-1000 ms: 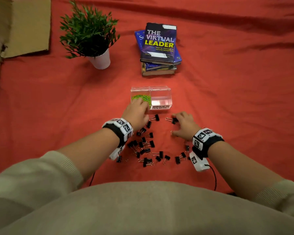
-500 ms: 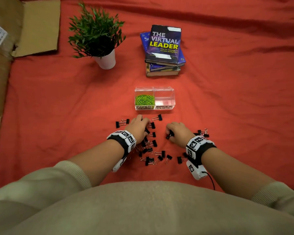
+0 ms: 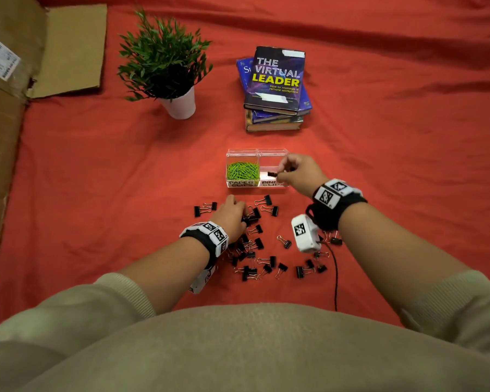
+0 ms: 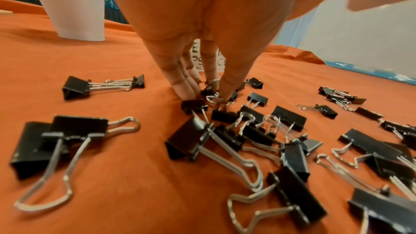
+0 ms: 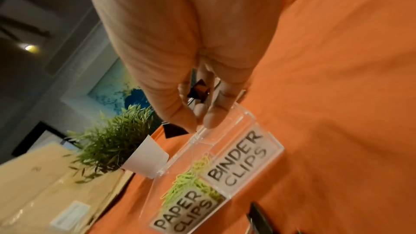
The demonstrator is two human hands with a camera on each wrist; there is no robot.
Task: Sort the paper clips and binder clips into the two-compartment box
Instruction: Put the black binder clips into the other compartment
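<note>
A clear two-compartment box (image 3: pixel 272 150) stands on the red cloth, with green paper clips (image 3: pixel 242 171) in its left half. My right hand (image 3: pixel 280 172) hovers over the half labelled BINDER CLIPS (image 5: pixel 238 157). It pinches a black binder clip (image 3: pixel 271 174), and its curled fingers hold another clip (image 5: pixel 199 90). My left hand (image 3: pixel 245 217) is down on the pile of black binder clips (image 3: pixel 255 250). Its thumb and fingertips (image 4: pixel 186 88) pinch the wire handles of one clip (image 4: pixel 212 95).
A potted plant (image 3: pixel 176 80) and a stack of books (image 3: pixel 275 89) stand behind the box. Flattened cardboard (image 3: pixel 9 108) lies along the left edge. Two joined clips (image 3: pixel 204 209) lie left of my left hand. A black cable (image 3: pixel 335 278) trails from my right wrist.
My right hand has risen from the cloth, carrying a binder clip to above the box's right half. My left hand came back from the box to the clip pile.
</note>
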